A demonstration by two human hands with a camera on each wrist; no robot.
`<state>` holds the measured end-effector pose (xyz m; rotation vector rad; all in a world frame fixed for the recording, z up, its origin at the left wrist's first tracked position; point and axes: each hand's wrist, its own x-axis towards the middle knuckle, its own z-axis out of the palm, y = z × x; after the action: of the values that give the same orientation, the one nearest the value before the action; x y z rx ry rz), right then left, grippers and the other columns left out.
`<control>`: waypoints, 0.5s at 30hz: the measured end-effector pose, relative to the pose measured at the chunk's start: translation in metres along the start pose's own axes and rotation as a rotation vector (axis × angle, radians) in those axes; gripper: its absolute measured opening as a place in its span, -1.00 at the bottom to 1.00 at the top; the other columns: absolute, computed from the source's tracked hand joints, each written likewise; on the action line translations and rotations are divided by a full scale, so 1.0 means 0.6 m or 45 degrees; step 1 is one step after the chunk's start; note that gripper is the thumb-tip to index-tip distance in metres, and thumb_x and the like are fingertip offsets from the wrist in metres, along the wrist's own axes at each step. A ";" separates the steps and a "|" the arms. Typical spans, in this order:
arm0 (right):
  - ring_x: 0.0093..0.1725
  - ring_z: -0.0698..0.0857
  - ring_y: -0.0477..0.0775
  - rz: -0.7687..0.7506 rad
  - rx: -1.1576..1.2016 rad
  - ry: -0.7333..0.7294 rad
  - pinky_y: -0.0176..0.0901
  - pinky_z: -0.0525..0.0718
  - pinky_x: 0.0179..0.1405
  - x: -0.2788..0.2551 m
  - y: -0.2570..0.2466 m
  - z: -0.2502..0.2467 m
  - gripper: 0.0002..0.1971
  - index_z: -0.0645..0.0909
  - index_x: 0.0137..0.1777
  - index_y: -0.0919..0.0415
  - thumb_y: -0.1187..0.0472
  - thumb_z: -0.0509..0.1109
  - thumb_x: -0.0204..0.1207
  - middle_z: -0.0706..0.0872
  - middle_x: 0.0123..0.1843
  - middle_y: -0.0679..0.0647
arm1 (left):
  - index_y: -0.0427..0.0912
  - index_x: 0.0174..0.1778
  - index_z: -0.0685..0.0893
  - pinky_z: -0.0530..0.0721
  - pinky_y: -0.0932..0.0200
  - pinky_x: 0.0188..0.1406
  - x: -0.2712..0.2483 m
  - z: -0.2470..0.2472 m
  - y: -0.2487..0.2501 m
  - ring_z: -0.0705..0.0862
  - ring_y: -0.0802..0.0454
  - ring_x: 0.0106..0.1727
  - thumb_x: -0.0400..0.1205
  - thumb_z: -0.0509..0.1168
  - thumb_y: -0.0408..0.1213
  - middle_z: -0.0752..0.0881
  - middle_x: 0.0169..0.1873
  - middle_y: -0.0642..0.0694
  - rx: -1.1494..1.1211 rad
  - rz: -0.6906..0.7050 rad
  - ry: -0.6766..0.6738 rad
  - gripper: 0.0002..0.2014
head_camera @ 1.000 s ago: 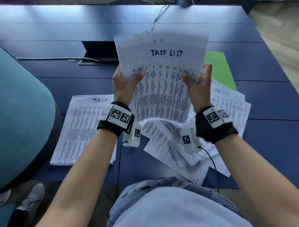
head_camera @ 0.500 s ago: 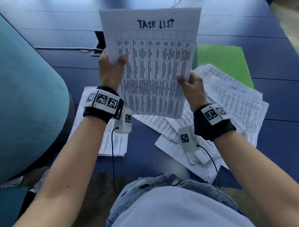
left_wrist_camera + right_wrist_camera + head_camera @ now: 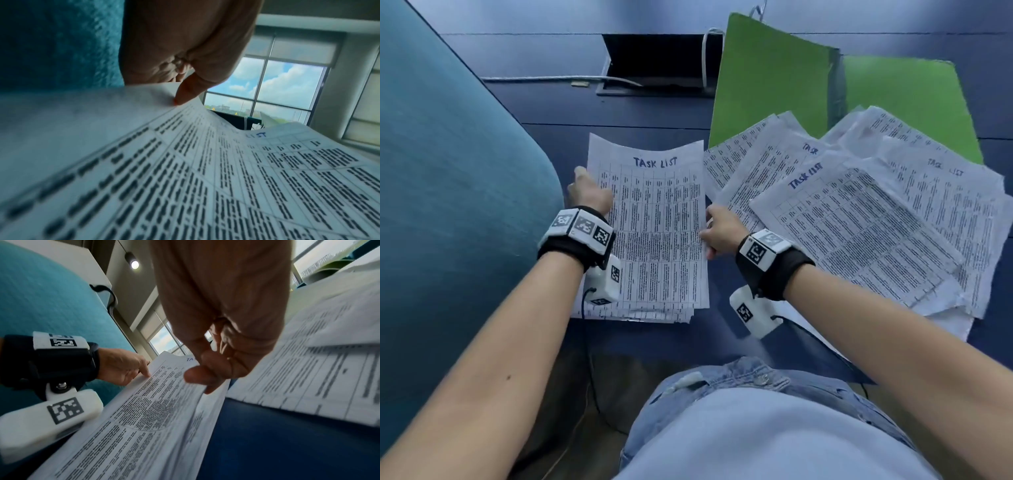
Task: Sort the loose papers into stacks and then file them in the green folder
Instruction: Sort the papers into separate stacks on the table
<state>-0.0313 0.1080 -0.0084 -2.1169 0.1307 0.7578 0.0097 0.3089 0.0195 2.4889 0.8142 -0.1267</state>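
A printed "Task List" sheet lies curved over the left stack on the dark blue table. My left hand pinches its left edge, thumb on top. My right hand pinches the right edge, thumb on the sheet and fingers beneath. In the right wrist view the left hand shows at the far edge. A loose pile of papers spreads out to the right. The green folder lies open behind that pile, with its left flap raised.
A teal chair back fills the left side, close to my left arm. An open cable hatch and a grey cable sit at the back of the table. The table's near edge is at my waist.
The sheet was held upright in front of me; both hands have brought it down and left onto the left stack.
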 end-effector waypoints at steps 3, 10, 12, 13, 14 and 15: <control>-0.22 0.79 0.25 0.165 0.077 -0.032 0.11 0.80 -0.24 0.005 -0.006 0.026 -0.71 0.34 0.23 0.27 0.46 0.23 0.54 0.59 0.06 0.31 | -0.41 0.39 0.26 0.44 -0.07 0.39 0.006 0.025 -0.027 0.46 -0.34 0.42 0.58 0.16 -0.48 0.48 0.36 -0.42 0.044 -0.077 -0.079 -0.55; 0.35 0.48 0.36 0.103 -0.242 0.077 0.16 0.46 0.41 0.013 -0.009 0.081 -0.48 0.24 0.42 0.36 0.41 0.27 0.46 0.42 0.36 0.34 | -0.42 0.59 -0.22 -0.01 -0.08 0.64 0.010 0.061 -0.050 -0.01 -0.30 0.62 0.52 0.32 -0.39 -0.01 0.57 -0.41 0.207 -0.126 -0.161 -0.08; 0.38 0.44 0.34 0.079 -0.263 0.046 0.08 0.39 0.43 0.009 -0.015 0.077 -0.47 0.24 0.45 0.35 0.38 0.24 0.48 0.35 0.40 0.32 | -0.41 0.59 -0.24 -0.01 -0.13 0.62 0.008 0.066 -0.044 -0.04 -0.29 0.63 0.53 0.32 -0.40 -0.06 0.59 -0.39 0.216 -0.133 -0.184 -0.07; 0.35 0.46 0.31 0.056 -0.261 0.033 0.04 0.40 0.41 0.008 -0.014 0.070 -0.54 0.30 0.41 0.34 0.37 0.21 0.49 0.36 0.37 0.31 | -0.39 0.59 -0.23 -0.01 -0.15 0.61 0.006 0.069 -0.038 -0.05 -0.28 0.63 0.53 0.32 -0.40 -0.07 0.59 -0.38 0.221 -0.132 -0.204 -0.08; 0.29 0.48 0.28 0.029 -0.257 0.025 0.00 0.41 0.40 0.008 -0.015 0.061 -0.64 0.39 0.31 0.35 0.36 0.19 0.50 0.39 0.31 0.29 | -0.35 0.60 -0.22 0.00 -0.17 0.60 0.003 0.069 -0.032 -0.06 -0.26 0.64 0.53 0.31 -0.41 -0.08 0.60 -0.37 0.223 -0.132 -0.231 -0.10; 0.22 0.47 0.26 0.007 -0.259 0.040 -0.03 0.42 0.41 0.007 -0.012 0.049 -0.73 0.45 0.20 0.35 0.34 0.16 0.51 0.42 0.24 0.29 | -0.31 0.61 -0.20 0.00 -0.19 0.59 -0.001 0.069 -0.024 -0.08 -0.25 0.64 0.54 0.29 -0.42 -0.10 0.60 -0.36 0.220 -0.127 -0.265 -0.12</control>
<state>-0.0389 0.1354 -0.0189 -2.3222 0.0790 0.7686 0.0038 0.2981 -0.0227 2.5389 0.8706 -0.5021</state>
